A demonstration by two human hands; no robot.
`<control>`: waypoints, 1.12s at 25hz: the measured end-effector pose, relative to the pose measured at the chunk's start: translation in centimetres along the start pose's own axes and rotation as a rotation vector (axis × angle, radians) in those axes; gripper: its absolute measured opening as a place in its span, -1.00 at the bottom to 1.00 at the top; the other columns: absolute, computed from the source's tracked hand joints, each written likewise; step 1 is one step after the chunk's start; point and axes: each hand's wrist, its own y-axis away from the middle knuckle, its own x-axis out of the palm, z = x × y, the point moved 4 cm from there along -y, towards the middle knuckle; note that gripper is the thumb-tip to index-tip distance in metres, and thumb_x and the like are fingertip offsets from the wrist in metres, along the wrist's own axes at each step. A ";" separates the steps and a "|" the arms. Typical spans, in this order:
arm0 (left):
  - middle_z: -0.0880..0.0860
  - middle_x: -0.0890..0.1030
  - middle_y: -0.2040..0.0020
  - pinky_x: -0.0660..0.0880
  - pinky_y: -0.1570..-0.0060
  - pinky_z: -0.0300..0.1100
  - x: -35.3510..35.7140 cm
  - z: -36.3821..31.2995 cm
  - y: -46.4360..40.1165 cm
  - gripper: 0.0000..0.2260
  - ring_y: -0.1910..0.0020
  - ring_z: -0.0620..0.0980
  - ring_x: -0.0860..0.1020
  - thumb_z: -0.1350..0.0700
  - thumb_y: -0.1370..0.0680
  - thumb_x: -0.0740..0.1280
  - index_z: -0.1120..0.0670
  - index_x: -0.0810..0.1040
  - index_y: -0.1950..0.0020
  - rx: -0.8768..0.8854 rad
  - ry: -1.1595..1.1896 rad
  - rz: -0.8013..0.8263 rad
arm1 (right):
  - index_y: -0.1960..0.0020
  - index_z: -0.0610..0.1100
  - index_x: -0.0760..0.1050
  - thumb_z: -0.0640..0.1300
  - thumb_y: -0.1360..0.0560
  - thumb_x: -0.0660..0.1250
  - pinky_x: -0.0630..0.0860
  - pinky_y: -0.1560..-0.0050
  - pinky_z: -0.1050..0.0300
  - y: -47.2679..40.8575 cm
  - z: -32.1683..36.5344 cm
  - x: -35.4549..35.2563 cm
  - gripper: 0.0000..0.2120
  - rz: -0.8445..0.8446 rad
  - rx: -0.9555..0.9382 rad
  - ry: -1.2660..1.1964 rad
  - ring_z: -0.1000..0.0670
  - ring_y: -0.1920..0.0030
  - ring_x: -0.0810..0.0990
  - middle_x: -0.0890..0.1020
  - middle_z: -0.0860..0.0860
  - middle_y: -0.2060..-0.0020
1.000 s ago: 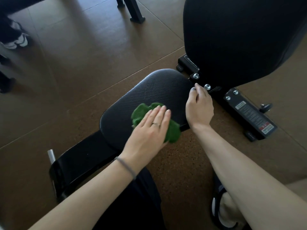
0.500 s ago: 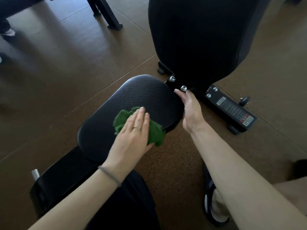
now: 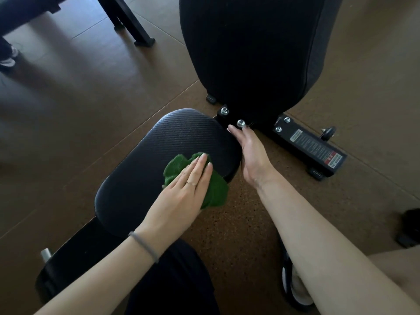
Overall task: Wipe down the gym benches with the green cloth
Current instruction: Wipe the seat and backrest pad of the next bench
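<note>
Mid-wipe on the seat pad (image 3: 159, 155) of a black gym bench. Left hand (image 3: 181, 192) flat on the green cloth (image 3: 216, 189), fingers (image 3: 200, 164) straight and together, pressing down rather than gripping. Cloth bunched near the pad's right edge, partly overhanging it above the floor (image 3: 68, 98). Right hand (image 3: 250, 153) laid along the pad's far-right edge beside the frame bolts (image 3: 240, 123), fingers extended and touching the side, thumb hidden; holding nothing, seemingly steadying the seat. Backrest (image 3: 250, 46) upright just beyond, dark and textured, with the base bar (image 3: 311, 146) and its warning label stretching off to the right.

Judged step: seat surface partly covered, roughly the near-right portion under the cloth. Far-left half of the pad and the rounded front likely yet to do, then the backrest, then any other benches.

Next move calls for: a sweep of the flat palm leftward and away across the pad, steady downward pressure, cloth kept under the palm so the overhanging fold does not slip off the edge. Afterwards, a lift and regrip to reach up the backrest.
</note>
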 end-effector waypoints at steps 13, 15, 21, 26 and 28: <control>0.07 0.49 -0.40 0.26 -0.48 -0.05 0.0 -0.7 -15.2 -0.52 -0.45 0.08 0.40 -0.15 -0.59 0.27 0.08 0.44 -0.43 0.046 0.279 0.087 | -0.36 -0.07 0.56 0.07 -0.67 0.11 0.48 -0.32 -0.05 0.6 0.7 -2.9 -0.59 -0.218 0.041 -0.025 -0.07 -0.27 0.59 0.66 -0.04 -0.20; 0.04 0.56 -0.30 0.33 -0.40 -0.04 0.5 -0.1 -16.4 -0.56 -0.35 0.09 0.48 -0.19 -0.56 0.28 0.04 0.50 -0.33 -0.056 0.278 0.077 | -0.31 -0.10 0.56 0.05 -0.68 0.10 0.49 -0.35 -0.04 0.8 0.6 -2.7 -0.61 -0.200 0.039 -0.026 -0.09 -0.28 0.59 0.66 -0.03 -0.17; 0.12 0.58 -0.21 0.44 -0.27 0.03 0.8 3.4 -18.8 -0.60 -0.24 0.19 0.54 -0.12 -0.50 0.33 0.03 0.54 -0.28 -0.437 0.329 0.106 | -0.53 0.07 0.39 0.07 -0.69 0.09 0.32 -0.31 0.09 2.1 1.9 -1.4 -0.57 -0.195 0.004 0.154 0.06 -0.34 0.46 0.53 0.06 -0.35; 0.10 0.56 -0.23 0.47 -0.18 0.04 -0.8 2.0 -15.1 -0.69 -0.25 0.15 0.52 0.00 -0.59 0.34 0.10 0.49 -0.27 -0.397 0.439 -0.090 | -0.23 -0.02 0.53 -0.20 -0.66 0.16 0.37 0.12 0.26 5.0 7.0 -3.2 -0.75 -0.490 -0.226 0.077 0.18 0.08 0.52 0.59 0.10 0.04; 0.04 0.60 -0.16 0.52 -0.10 0.02 -1.6 2.1 -12.8 -0.76 -0.16 0.10 0.57 0.01 -0.60 0.36 0.08 0.50 -0.21 -0.413 0.610 -0.148 | -0.24 0.00 0.51 -0.20 -0.66 0.13 0.43 0.01 0.20 6.2 9.4 -3.1 -0.74 -0.576 -0.365 0.013 0.13 0.03 0.55 0.60 0.07 -0.01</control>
